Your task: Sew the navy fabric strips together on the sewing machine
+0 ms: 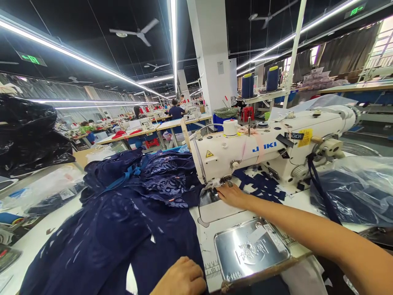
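Note:
A white sewing machine [233, 147] stands on the table before me. At its needle, my right hand [231, 196] is closed, fingertips by the presser foot [211, 194]; what they pinch is hidden. Low in the view, my left hand [182, 278] has curled fingers closed on the edge of the navy fabric [107, 233]. This fabric spreads over the table's left side, and patterned navy pieces [167, 180] are bunched behind it. A bright blue strip [125, 177] lies across the pile.
A shiny metal tin lid [245, 250] lies near the table's front edge. Navy scraps [260, 184] are scattered under the machine arm. Bagged navy cloth [353, 196] sits at right, a black plastic bag [27, 135] at left. Thread cones [247, 86] stand behind.

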Demonstrator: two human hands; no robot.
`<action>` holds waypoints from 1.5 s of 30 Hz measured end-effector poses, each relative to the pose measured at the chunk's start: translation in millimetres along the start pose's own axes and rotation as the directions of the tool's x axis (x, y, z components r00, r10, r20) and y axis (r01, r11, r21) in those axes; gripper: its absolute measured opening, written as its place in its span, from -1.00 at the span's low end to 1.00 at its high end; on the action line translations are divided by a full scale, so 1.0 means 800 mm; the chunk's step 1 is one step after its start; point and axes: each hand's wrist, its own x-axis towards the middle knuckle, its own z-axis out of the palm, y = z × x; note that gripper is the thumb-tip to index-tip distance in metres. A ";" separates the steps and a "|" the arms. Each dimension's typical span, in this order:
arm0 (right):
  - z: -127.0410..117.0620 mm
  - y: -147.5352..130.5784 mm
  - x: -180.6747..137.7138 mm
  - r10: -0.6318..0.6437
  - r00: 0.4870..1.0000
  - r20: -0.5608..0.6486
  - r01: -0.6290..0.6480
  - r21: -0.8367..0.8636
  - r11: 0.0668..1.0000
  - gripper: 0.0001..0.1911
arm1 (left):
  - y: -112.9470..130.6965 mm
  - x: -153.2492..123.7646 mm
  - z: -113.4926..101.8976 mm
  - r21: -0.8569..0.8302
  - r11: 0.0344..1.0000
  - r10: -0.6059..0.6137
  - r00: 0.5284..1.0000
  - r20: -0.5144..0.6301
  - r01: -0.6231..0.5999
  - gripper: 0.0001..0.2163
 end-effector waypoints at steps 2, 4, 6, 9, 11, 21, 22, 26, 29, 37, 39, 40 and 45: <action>-0.011 0.004 -0.008 -0.050 0.998 0.026 0.050 0.004 0.999 -0.75 | -0.007 0.012 -0.019 -0.097 0.995 -0.007 0.981 0.192 0.026 -0.86; -0.019 0.012 -0.022 -0.096 0.995 0.002 0.096 -0.010 0.995 -0.81 | -0.010 0.033 -0.043 -0.152 0.979 -0.089 0.956 0.278 0.135 -0.82; -0.024 0.025 -0.042 -0.095 0.994 -0.059 0.092 -0.057 0.994 -0.85 | -0.012 0.061 -0.061 -0.156 0.940 -0.267 0.939 0.215 0.303 -0.75; -0.025 0.048 -0.072 -0.052 0.993 -0.105 0.038 -0.134 0.990 -0.90 | -0.024 0.109 -0.063 -0.095 0.917 -0.372 0.916 0.150 0.388 -0.80; -0.023 0.061 -0.087 -0.061 0.993 -0.098 0.045 -0.163 0.986 -0.93 | -0.041 0.138 -0.046 0.057 0.908 -0.418 0.897 0.141 0.414 -0.82; -0.013 0.071 -0.094 -0.236 0.933 -0.271 0.198 -0.160 0.967 -0.77 | -0.100 0.155 0.002 0.398 0.917 -0.075 0.992 0.101 0.029 -0.85; -0.013 0.070 -0.095 -0.237 0.924 -0.299 0.199 -0.152 0.968 -0.76 | -0.098 0.151 0.000 0.405 0.914 -0.051 0.992 0.118 -0.001 -0.85; -0.016 0.072 -0.105 -0.249 0.912 -0.327 0.203 -0.169 0.964 -0.74 | -0.084 0.134 -0.003 0.333 0.942 -0.109 0.973 0.205 0.036 -0.84; -0.015 0.076 -0.112 -0.253 0.924 -0.287 0.201 -0.199 0.959 -0.71 | -0.072 0.122 -0.005 0.232 0.968 -0.135 0.976 0.172 0.093 -0.67; -0.022 0.074 -0.102 -0.175 0.968 -0.180 0.121 -0.275 0.954 -0.76 | -0.062 0.123 -0.013 0.234 0.965 -0.187 0.938 0.291 0.120 -0.48; -0.028 0.068 -0.097 -0.113 0.973 -0.203 0.060 -0.252 0.966 -0.78 | -0.064 0.127 -0.012 0.284 0.955 -0.173 0.936 0.307 0.084 -0.49; -0.031 0.063 -0.094 -0.077 0.972 -0.220 0.029 -0.215 0.976 -0.79 | -0.065 0.129 -0.012 0.313 0.948 -0.165 0.937 0.308 0.064 -0.52; -0.030 0.033 -0.066 0.101 0.989 -0.109 -0.071 0.247 0.966 -0.84 | -0.070 0.145 -0.003 0.392 0.919 -0.084 0.960 0.268 -0.029 -0.75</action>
